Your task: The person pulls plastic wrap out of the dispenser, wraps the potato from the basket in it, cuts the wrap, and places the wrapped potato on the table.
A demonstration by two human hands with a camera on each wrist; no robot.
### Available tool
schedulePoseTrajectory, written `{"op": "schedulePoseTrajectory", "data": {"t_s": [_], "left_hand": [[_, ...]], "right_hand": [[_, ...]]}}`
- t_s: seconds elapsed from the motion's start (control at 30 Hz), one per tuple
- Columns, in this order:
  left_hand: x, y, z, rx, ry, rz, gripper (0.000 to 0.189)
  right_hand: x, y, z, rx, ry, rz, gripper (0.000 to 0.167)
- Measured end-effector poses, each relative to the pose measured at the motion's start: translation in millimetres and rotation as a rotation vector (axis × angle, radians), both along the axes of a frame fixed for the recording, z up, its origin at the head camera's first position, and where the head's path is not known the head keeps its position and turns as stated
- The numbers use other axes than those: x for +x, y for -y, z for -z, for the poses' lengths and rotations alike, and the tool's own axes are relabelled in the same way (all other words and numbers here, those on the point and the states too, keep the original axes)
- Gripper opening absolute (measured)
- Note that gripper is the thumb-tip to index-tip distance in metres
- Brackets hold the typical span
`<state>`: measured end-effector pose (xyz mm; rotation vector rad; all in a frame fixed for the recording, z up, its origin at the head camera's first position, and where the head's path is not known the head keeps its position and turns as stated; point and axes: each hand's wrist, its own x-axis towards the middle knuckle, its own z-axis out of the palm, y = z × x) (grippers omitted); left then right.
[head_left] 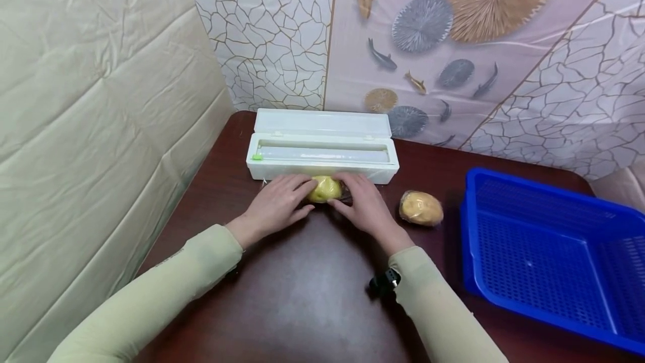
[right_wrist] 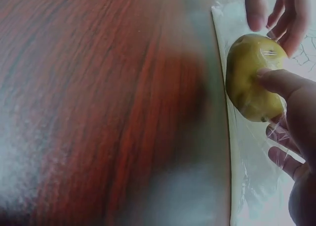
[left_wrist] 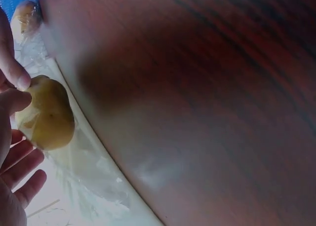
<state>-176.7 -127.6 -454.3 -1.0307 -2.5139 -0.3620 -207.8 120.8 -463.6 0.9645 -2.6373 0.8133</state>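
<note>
A yellow potato (head_left: 325, 190) with clear cling film around it sits at the front of a white cling film box (head_left: 322, 171). My right hand (head_left: 365, 206) holds the potato, thumb pressed on its near side and fingers behind, as the right wrist view (right_wrist: 296, 107) shows. At the other end of the potato, my left hand (head_left: 274, 206) has its fingers spread loosely, fingertips right at the film and skin. Loose film (right_wrist: 247, 152) trails beside the potato. Another film-wrapped potato (head_left: 421, 208) lies on the table to the right.
The box lid (head_left: 322, 122) is raised at the back, showing a film roll (head_left: 322, 154) and a green slider (head_left: 257, 157). A blue plastic basket (head_left: 468, 240) stands on the right of the dark wooden table (head_left: 302, 307). Behind is a patterned wall covering (head_left: 282, 32).
</note>
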Motion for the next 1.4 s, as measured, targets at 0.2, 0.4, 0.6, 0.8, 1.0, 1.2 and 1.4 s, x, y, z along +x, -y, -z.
{"op": "schedulePoseTrajectory", "data": {"t_s": [0.2,0.4,0.6,0.8,1.0,1.2,1.4], "left_hand": [[-5.4,-6.5,2.1,0.028,0.059,-0.054,0.067],[-9.1,-13.5,2.6,0.009,0.064,-0.096,0.075],[-14.7,-17.8,2.3,0.004,0.052,-0.126,0.074],[-19.4,-19.6,-2.9,-0.047,0.027,-0.151,0.069],[-25.6,-20.7,-14.8,-0.072,0.092,-0.134,0.068],[-33.8,-19.0,-25.4,-0.067,0.214,-0.114,0.067],[-38.2,-17.4,-35.1,-0.045,0.297,-0.112,0.067]], "right_hand": [[-0.3,-2.3,-4.9,-0.031,0.036,-0.002,0.049],[-1.6,-3.7,-13.2,-0.031,0.096,-0.006,0.047],[-3.8,-2.3,-19.3,-0.037,0.113,-0.03,0.045],[-4.7,-0.7,-21.3,0.007,0.107,-0.024,0.047],[-3.9,-1.5,-24.5,0.013,0.086,0.033,0.043],[-6.9,-2.3,-29.5,0.027,0.118,0.034,0.045],[-10.6,-2.5,-34.6,0.027,0.178,0.031,0.054]]}}
